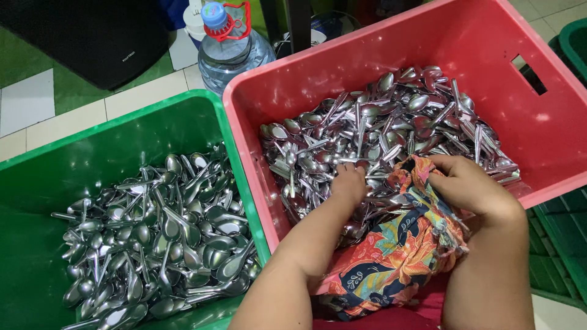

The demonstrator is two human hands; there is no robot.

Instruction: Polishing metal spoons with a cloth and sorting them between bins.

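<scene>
- Head view, item one: our left hand (pixel 347 183), reaching into the red crate (pixel 483 43) at about the centre of the frame. The fingers are curled down into the heap of spoons (pixel 391 116); we cannot tell whether they pinch one spoon or merely press on the pile, since the tips are buried.
- Item two: our right hand (pixel 468 186), at 3 o'clock from the left hand, fingers bent and closed on the patterned cloth (pixel 397 244), gripping its upper edge.
- Item three: the patterned cloth, orange, blue and green floral print, bunched between our two forearms and spilling toward 6 o'clock over the crate's near rim. It touches the spoon heap at its top edge.
- Item four: spoons in the red crate, bright metal, jumbled with no shared long axis; the mass lies from 11 to 1 o'clock of both hands, directly beyond the fingertips. The left hand is the nearer, already in contact.
- Item five: green crate (pixel 92 153), at 9 o'clock of the left hand, just beside the red crate, holding a second heap of metal spoons (pixel 159 238), equally jumbled.
- Item six: water bottle (pixel 235 43) with blue cap, on the tiled floor at 12 o'clock of the green crate.
</scene>
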